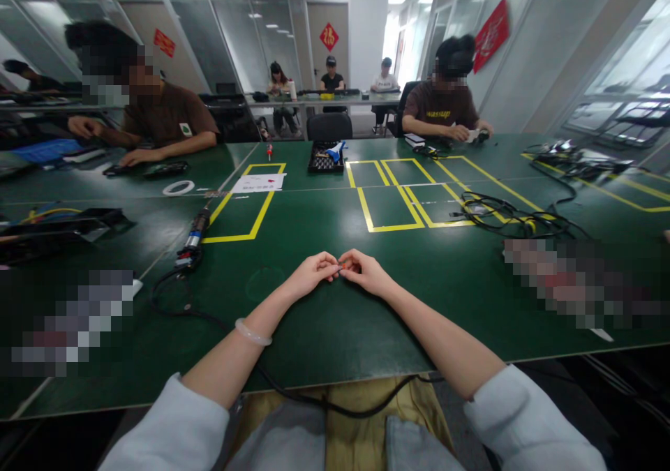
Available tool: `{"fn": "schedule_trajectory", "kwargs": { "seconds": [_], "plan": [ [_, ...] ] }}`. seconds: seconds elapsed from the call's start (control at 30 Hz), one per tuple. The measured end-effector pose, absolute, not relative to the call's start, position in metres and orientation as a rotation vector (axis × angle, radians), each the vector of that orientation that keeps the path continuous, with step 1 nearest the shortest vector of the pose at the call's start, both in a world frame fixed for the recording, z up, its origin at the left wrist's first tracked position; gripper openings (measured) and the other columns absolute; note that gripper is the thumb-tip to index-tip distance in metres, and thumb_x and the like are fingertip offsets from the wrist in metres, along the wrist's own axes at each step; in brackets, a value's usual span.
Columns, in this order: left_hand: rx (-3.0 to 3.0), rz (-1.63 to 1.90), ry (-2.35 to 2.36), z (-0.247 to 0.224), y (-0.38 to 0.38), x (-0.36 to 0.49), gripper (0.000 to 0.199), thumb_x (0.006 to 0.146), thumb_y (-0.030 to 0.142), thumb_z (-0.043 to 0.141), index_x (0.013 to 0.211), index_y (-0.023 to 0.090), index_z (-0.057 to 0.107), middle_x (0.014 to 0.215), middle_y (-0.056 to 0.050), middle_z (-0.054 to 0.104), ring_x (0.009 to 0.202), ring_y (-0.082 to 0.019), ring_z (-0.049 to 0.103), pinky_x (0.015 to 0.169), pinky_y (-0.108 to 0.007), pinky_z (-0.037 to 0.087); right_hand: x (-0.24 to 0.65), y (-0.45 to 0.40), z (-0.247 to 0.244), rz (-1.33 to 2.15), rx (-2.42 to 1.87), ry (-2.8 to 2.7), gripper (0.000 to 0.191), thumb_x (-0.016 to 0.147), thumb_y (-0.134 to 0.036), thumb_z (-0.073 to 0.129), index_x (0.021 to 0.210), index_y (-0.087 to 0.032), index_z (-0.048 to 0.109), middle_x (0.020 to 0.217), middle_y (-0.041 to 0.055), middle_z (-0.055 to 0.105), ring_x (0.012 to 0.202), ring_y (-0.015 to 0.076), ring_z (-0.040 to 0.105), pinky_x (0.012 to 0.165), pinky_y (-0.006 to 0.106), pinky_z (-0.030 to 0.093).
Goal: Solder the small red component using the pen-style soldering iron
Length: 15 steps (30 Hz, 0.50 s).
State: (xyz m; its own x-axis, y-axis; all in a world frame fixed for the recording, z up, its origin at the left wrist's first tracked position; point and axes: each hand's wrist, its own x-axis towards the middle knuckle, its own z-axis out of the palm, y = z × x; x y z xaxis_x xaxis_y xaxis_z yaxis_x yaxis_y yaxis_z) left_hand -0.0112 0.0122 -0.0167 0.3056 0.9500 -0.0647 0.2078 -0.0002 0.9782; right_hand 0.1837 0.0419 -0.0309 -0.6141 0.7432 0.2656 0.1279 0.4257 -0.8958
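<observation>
My left hand [317, 273] and my right hand [365, 271] meet over the green table [324, 338], fingertips nearly touching. Between them is a small orange-red piece [343, 267], too small to identify. The fingers of both hands are pinched around it. A pale bracelet [253, 333] circles my left wrist. To the left of my hands, a blue-and-black handheld tool [192, 239] lies with its black cable running toward the table's front edge.
Beyond my hands are yellow tape outlines [396, 228], a paper sheet [257, 183] and a black tray [318, 160] holding a blue-and-white item. Coiled black cables [489, 209] lie at right, a white ring [179, 188] at left. Two people work across the table; others sit farther back.
</observation>
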Motion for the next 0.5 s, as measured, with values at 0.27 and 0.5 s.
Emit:
{"fn": "schedule_trajectory", "kwargs": {
  "seconds": [0.27, 0.5],
  "plan": [
    [1.485, 0.871, 1.106, -0.0193, 0.0124, -0.0130, 0.032, 0.078, 0.038, 0.065, 0.094, 0.014, 0.053, 0.082, -0.002, 0.059, 0.072, -0.011, 0.057, 0.071, -0.027, 0.046, 0.1851, 0.0431, -0.0295, 1.085, -0.743, -2.048, 0.017, 0.087, -0.033, 0.055, 0.093, -0.017, 0.059, 0.076, -0.0011, 0.057, 0.064, 0.0103, 0.048, 0.061, 0.023, 0.039],
    [1.542, 0.850, 1.129, -0.0173, 0.0119, -0.0128, 0.031, 0.076, 0.037, 0.067, 0.093, 0.014, 0.053, 0.085, -0.003, 0.060, 0.073, -0.012, 0.056, 0.069, -0.025, 0.044, 0.1850, 0.0433, -0.0293, 1.107, -0.788, -2.056, 0.019, 0.082, -0.029, 0.061, 0.096, -0.016, 0.060, 0.072, -0.0016, 0.056, 0.062, 0.0104, 0.049, 0.060, 0.023, 0.040]
  ]
}}
